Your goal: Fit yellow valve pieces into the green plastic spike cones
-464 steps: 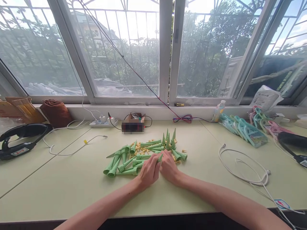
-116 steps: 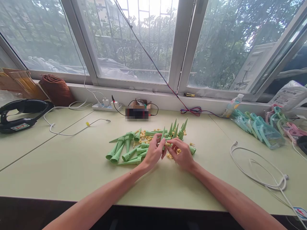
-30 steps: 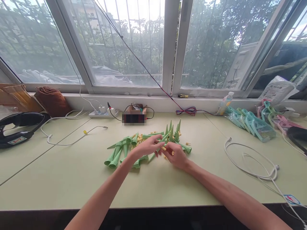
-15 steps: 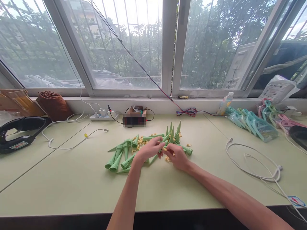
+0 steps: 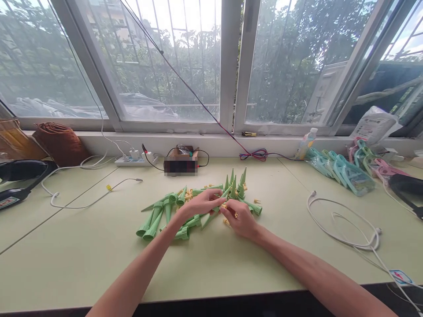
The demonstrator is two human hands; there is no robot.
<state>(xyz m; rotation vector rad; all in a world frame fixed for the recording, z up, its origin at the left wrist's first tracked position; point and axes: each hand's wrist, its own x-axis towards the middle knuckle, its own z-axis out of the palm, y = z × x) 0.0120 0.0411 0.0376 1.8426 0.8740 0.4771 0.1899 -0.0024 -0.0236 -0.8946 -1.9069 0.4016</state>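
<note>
"Why are the hands so close?"
"The left hand has its fingers clamped on a tilted green spike, perhaps to steady it; the right hand pinches a yellow fitting just beside, over the table."
"And those lying spikes?"
"Smooth, hollow, plastic-looking; upright spikes stand behind, probably balanced on broad bases."

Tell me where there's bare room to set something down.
Bare table lies between the left forearm and left cable, and between the right hand and looped cable. It's crowded with green cones and yellow pieces around the left hand.
</note>
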